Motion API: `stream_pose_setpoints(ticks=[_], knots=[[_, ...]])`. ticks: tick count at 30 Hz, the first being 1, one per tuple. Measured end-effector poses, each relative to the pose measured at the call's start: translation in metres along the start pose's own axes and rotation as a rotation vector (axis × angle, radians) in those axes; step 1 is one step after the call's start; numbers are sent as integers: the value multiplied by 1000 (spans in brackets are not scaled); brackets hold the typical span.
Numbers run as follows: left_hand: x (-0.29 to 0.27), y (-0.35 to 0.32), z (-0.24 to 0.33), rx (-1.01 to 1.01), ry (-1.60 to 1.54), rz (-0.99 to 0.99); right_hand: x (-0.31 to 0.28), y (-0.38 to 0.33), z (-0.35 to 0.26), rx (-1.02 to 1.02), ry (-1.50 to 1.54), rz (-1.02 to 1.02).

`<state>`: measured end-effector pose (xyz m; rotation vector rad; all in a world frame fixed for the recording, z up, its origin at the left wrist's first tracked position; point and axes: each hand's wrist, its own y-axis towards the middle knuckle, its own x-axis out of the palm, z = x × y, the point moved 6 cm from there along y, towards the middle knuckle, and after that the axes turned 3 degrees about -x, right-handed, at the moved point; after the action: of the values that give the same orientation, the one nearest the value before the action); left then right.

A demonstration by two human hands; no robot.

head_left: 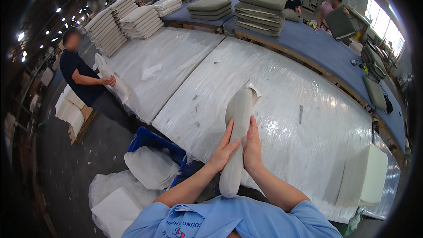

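Observation:
Between my palms I hold a pale grey fabric-covered seat cushion (238,125) on edge, above the near side of a table (304,150) wrapped in clear plastic film. My left hand (224,147) presses flat against its left face, the fingers pointing away from me. On the opposite face lies my right hand (252,145), its fingers also stretched along the cushion. The cushion's near end comes close to my shirt. At its far end, a loose white flap (254,90) sticks out past the cover.
White foam pieces (370,176) stand at the table's right end. Down left, a blue crate (178,150) holds white pads (152,167). A co-worker (81,68) handles a white cushion at the left. Stacked cushions (260,13) and two people occupy the far blue table (317,48).

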<state>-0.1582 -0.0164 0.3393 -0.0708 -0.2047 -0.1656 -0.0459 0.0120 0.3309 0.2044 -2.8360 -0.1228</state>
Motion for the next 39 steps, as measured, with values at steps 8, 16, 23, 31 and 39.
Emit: stream_pose_setpoints(ticks=[8, 16, 23, 31, 39], knots=[[-6, -15, -4, 35, 260, 39, 14, -15, -2, -18, -4, -32], [-28, -25, 7, 117, 411, 89, 31, -11, -3, -259, -381, -41], [-27, -10, 14, 151, 400, 143, 29, 8, -9, -285, -359, -88], [-30, 21, 8, 63, 243, 101, 9, 29, 24, -168, -217, -5], [-38, 91, 12, 91, 553, 114, -16, 86, 43, -159, -258, 95]])
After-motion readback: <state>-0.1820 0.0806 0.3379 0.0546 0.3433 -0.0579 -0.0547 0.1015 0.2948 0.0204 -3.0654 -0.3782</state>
